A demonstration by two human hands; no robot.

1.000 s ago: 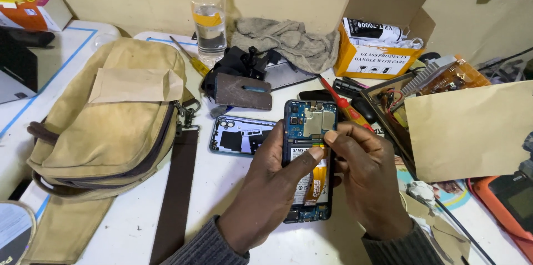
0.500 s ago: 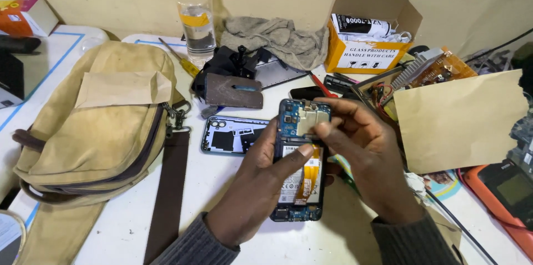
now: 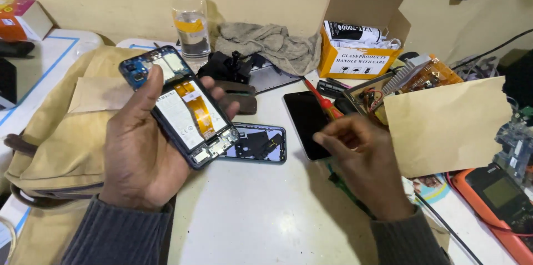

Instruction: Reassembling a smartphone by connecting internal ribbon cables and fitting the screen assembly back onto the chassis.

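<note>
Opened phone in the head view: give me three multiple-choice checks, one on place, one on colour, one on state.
1. Where is the opened phone?
A. in the left hand
B. flat on the white table
C. inside the cardboard box

2. What colour is the ribbon cable across its inside?
A. green
B. orange
C. white

3. What does the right hand hold?
A. the screwdriver
B. the bottle
C. no visible tool, fingers pinched

A: lifted off the table. B: orange strip down the middle. C: the screwdriver lies behind it.

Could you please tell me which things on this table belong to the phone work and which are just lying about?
In use: opened phone in left hand; back frame; black screen; red screwdriver.
Lying about: tan bag; water bottle; grey cloth; cardboard box.
</note>
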